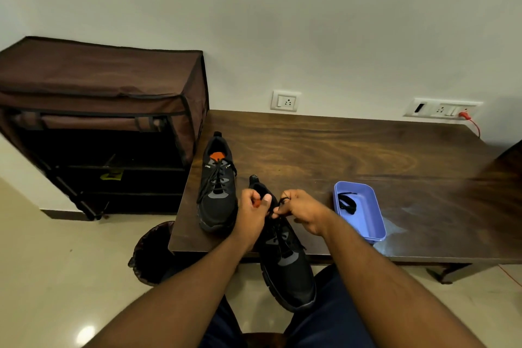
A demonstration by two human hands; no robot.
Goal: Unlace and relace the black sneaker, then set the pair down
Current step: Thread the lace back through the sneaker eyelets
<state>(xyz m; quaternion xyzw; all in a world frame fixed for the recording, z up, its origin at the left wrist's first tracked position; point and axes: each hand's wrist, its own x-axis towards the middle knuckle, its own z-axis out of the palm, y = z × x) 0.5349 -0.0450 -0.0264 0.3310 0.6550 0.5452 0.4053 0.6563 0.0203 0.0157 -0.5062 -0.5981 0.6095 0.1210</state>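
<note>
Two black sneakers are in view. One sneaker (217, 189) lies laced on the wooden table (353, 155) near its left edge, toe toward me. The other sneaker (285, 265) hangs over the table's front edge, its toe above my lap. My left hand (252, 213) grips this shoe at its collar, fingers curled. My right hand (300, 210) pinches the black lace (278, 206) near the top eyelets. The upper part of the shoe's tongue is hidden behind my hands.
A purple plastic tray (367, 223) holding a black strap or lace sits to the right of my hands. A brown fabric shoe rack (99, 121) stands left of the table. A dark bin (152, 254) is on the floor below the table's corner. Wall sockets (285, 100) sit behind.
</note>
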